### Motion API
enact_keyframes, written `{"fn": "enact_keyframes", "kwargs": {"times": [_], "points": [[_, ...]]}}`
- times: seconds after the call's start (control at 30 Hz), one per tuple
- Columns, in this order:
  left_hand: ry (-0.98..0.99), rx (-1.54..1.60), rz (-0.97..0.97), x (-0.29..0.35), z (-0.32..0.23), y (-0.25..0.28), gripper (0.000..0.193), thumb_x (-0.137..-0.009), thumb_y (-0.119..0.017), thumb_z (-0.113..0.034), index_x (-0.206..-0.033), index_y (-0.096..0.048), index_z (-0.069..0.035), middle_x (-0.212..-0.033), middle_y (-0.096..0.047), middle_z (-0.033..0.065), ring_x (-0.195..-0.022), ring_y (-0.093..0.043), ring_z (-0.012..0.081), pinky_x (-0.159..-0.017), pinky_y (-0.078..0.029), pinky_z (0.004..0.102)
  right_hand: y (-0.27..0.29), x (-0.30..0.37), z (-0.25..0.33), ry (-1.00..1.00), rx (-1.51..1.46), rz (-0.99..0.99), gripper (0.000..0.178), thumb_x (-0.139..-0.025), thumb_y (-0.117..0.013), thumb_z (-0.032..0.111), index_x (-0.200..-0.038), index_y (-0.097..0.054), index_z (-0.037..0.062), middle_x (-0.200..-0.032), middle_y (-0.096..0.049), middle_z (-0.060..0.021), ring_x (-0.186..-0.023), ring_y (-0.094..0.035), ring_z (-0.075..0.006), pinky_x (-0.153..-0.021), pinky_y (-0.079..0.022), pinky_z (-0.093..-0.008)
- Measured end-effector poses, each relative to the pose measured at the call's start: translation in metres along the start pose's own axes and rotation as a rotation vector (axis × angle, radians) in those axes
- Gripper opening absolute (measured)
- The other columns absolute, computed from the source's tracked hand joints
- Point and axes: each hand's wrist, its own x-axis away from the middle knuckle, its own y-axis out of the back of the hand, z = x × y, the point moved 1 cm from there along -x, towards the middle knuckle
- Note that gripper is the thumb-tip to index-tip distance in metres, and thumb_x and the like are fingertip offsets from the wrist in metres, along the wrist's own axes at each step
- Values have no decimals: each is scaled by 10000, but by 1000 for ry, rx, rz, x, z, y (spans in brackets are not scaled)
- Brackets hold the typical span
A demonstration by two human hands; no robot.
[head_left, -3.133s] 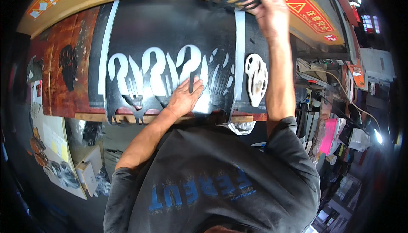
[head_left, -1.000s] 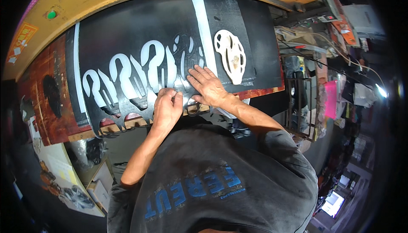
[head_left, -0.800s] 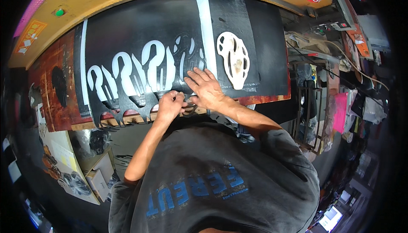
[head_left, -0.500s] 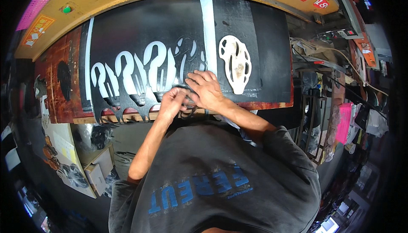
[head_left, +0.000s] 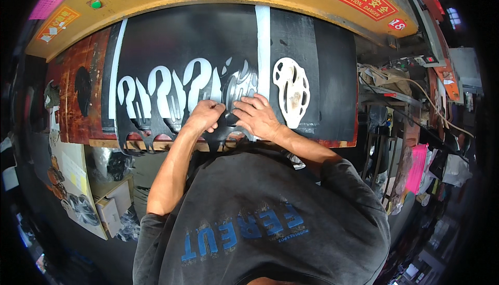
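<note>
A thin black sheet [head_left: 156, 129] lies along the near side of the board, with three curved openings cut in it that show white beneath. To the right of these is a shiny black cut piece [head_left: 240, 79] with slots, slightly bulged. My left hand [head_left: 205, 115] is closed, its fingertips pinching the black sheet at the left side of that piece; the pinched edge is mostly hidden. Fingers spread, my right hand [head_left: 257, 117] rests on the lower right of the cut piece. Beyond it, to the right, lies a cream-coloured cutting die [head_left: 292, 96] with several oblong holes.
The yellow beam [head_left: 171, 8] of a press, with green and red buttons, spans the far side. White strips [head_left: 263, 51] run across the black board [head_left: 197, 33]. Pink baskets [head_left: 416, 168] and cloth stand at the right. A box [head_left: 112, 215] stands below left.
My left hand has moved slightly up and left and now pinches at the sheet. My right hand has shifted a little lower. The black cut piece, flat before, now looks bulged and shinier.
</note>
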Motion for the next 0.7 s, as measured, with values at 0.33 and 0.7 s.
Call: {"fn": "enact_keyframes", "kwargs": {"times": [0.33,0.7], "points": [[-876,-324,-470,1,14,-61,294,-997,-743,-207,-1225,-672,-35,-1148,-681,192,-846,-724,389,-764,-592,464,49,-63,-50,-844,-904,-347,316,-1099,-670,240,-1302,-671,-1,-915,-668,2,-783,-601,-92,-729,-523,-273],[-271,642,327,-3,-14,-28,671,-1027,-758,-404,-1402,-540,108,-1288,-645,178,-1047,-728,241,-860,-661,362,56,-73,-75,-973,-1286,440,237,-1085,-655,248,-1160,-729,36,-1032,-719,-10,-907,-666,-103,-868,-566,-287]]}}
